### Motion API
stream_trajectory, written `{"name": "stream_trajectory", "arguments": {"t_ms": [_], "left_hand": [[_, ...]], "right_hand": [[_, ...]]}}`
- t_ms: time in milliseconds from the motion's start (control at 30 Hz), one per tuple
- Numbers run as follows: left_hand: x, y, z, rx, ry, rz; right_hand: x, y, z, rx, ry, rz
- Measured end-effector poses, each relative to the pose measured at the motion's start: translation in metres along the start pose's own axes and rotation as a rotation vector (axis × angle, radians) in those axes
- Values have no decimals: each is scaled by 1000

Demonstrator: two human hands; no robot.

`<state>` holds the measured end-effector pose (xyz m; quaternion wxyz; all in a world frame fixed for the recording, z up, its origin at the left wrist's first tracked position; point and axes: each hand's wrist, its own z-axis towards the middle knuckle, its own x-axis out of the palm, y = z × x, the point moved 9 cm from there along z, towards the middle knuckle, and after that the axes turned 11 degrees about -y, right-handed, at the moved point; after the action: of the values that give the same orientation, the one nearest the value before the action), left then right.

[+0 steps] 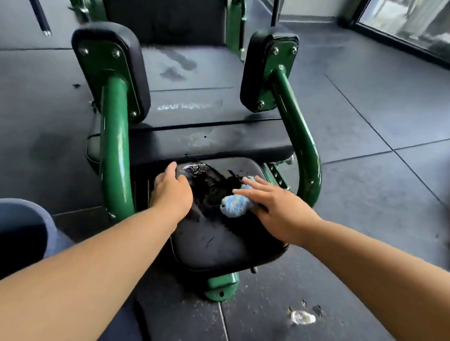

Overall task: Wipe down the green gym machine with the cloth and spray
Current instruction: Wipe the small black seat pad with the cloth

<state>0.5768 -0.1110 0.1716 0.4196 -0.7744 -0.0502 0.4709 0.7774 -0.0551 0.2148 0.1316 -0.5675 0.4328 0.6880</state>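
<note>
Cloth of fluffy blue-white microfibre (233, 207) looks soft, light (bunches easily): your right grip (279, 211) presses it flat-fingered; left grip (173, 193) rests open on the black padded seat (213, 244).

Glossy green painted metal frame (113, 146); black padded seat (214, 236) wet-shiny; fluffy blue cloth (233, 204); matt rubber floor (382, 114)

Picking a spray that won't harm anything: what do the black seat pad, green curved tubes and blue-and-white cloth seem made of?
Black seat pad: likely vinyl or faux leather over padding; smooth, slight sheen, surface flaking near its far edge. Green curved tubes: painted metal, glossy highlights. Blue-and-white cloth: fuzzy, probably microfibre.
</note>
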Motion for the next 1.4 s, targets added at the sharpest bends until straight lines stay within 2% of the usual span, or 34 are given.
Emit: {"name": "stream_trajectory", "arguments": {"t_ms": [167,300,434,534,701,801,967,1101,1201,1301,1334,1401], "left_hand": [[-4,5,2,17,-81,0],[-4,2,3,18,-81,-13],[-7,3,0,-6,-53,-34],[-8,3,-1,-2,-63,-26],[-4,5,3,39,-105,25],[-5,3,6,72,-122,21],[-7,2,2,51,-105,7],[-8,2,-1,20,-60,-7],[-9,11,-21,-29,-5,-13],[-9,22,-45,-28,30,-59],[-9,24,-51,-31,30,-76],[-14,27,-54,-45,-28,-88]], "right_hand": [[12,-17,103,216,-118,-33],[12,18,32,50,-65,-82],[13,53,-59,-114,80,-45],[11,45,-40,-107,100,28],[14,-1,69,66,-139,36],[15,-15,103,135,-179,-7],[5,9,-1,35,-162,16],[1,33,-76,-86,-76,61],[0,24,-45,-83,-51,99],[6,0,24,72,-125,75],[8,-3,35,122,-151,59],[11,2,28,88,-163,30]]}}
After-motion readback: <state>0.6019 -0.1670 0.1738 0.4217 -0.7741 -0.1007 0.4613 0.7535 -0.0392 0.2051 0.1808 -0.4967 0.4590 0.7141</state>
